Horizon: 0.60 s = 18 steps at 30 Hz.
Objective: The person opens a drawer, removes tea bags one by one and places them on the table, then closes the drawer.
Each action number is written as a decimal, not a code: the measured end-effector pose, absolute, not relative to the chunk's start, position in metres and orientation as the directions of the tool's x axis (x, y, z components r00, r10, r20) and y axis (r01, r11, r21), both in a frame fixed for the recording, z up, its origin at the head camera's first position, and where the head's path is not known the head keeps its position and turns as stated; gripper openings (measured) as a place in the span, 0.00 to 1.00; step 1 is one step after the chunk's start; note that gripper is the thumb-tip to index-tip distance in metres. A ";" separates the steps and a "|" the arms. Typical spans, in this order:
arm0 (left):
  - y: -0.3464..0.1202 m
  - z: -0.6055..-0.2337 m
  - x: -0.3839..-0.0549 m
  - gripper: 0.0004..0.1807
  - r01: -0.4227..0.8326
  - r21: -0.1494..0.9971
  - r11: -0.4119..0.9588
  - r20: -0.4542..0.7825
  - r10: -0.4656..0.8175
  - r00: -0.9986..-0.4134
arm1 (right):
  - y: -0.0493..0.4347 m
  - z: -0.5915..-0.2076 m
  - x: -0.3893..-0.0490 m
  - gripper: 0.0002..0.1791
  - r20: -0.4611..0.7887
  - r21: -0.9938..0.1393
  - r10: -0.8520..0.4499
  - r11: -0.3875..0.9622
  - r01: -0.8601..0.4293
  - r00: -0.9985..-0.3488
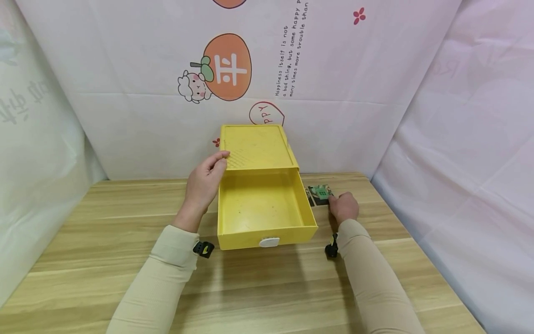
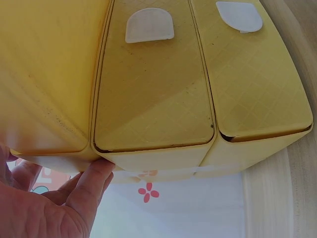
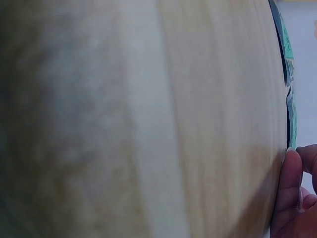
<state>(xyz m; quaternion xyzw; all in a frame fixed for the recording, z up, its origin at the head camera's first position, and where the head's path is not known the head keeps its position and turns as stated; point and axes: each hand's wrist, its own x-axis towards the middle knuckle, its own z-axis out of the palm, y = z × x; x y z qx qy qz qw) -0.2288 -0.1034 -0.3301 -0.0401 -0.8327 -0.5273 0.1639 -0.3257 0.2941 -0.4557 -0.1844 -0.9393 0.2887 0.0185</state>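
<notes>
A yellow drawer cabinet (image 1: 255,144) stands on the table, its top drawer (image 1: 260,211) pulled out, with nothing inside and a white tab handle (image 1: 269,242) on the front. My left hand (image 1: 203,184) rests on the cabinet's upper left edge, fingertips over the top. In the left wrist view, its fingers (image 2: 94,181) touch the side wall beside the top drawer. To the right of the cabinet, my right hand (image 1: 344,207) pinches the near edge of a small flat card-like piece (image 1: 321,194), dark with a green print.
Two lower drawers (image 2: 153,89) are closed in the left wrist view. A second dark piece (image 1: 309,196) lies between the drawer and the pinched one, partly hidden. White printed cloth (image 1: 146,116) rises behind the wooden table (image 1: 250,292) and along both sides.
</notes>
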 end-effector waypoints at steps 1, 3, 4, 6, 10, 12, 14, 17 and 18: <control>-0.103 -0.330 -0.229 0.26 0.241 0.864 0.442 0.317 -0.106 -0.943 | 0.294 -0.456 -0.326 0.30 -0.072 -0.549 0.357 0.765 0.336 -0.931; -0.104 -0.330 -0.229 0.26 0.240 0.863 0.444 0.317 -0.105 -0.943 | 0.295 -0.456 -0.326 0.31 -0.074 -0.550 0.357 0.764 0.337 -0.931; -0.104 -0.330 -0.229 0.25 0.240 0.863 0.444 0.317 -0.105 -0.943 | 0.295 -0.456 -0.326 0.31 -0.077 -0.553 0.357 0.762 0.338 -0.931; -0.104 -0.330 -0.229 0.25 0.239 0.863 0.445 0.316 -0.105 -0.943 | 0.295 -0.457 -0.327 0.32 -0.085 -0.559 0.357 0.755 0.341 -0.930; -0.103 -0.330 -0.229 0.25 0.235 0.863 0.448 0.313 -0.107 -0.944 | 0.297 -0.459 -0.328 0.33 -0.096 -0.582 0.361 0.735 0.346 -0.928; -0.103 -0.330 -0.229 0.25 0.233 0.862 0.450 0.311 -0.107 -0.944 | 0.298 -0.461 -0.329 0.34 -0.096 -0.595 0.364 0.726 0.346 -0.927; -0.103 -0.329 -0.229 0.25 0.229 0.862 0.452 0.308 -0.110 -0.945 | 0.298 -0.461 -0.328 0.35 -0.093 -0.602 0.362 0.722 0.342 -0.927; -0.103 -0.329 -0.229 0.25 0.225 0.864 0.451 0.305 -0.112 -0.946 | 0.298 -0.460 -0.327 0.35 -0.087 -0.617 0.358 0.714 0.333 -0.930; -0.103 -0.329 -0.229 0.25 0.224 0.865 0.450 0.304 -0.114 -0.946 | 0.298 -0.460 -0.327 0.35 -0.086 -0.622 0.357 0.710 0.330 -0.930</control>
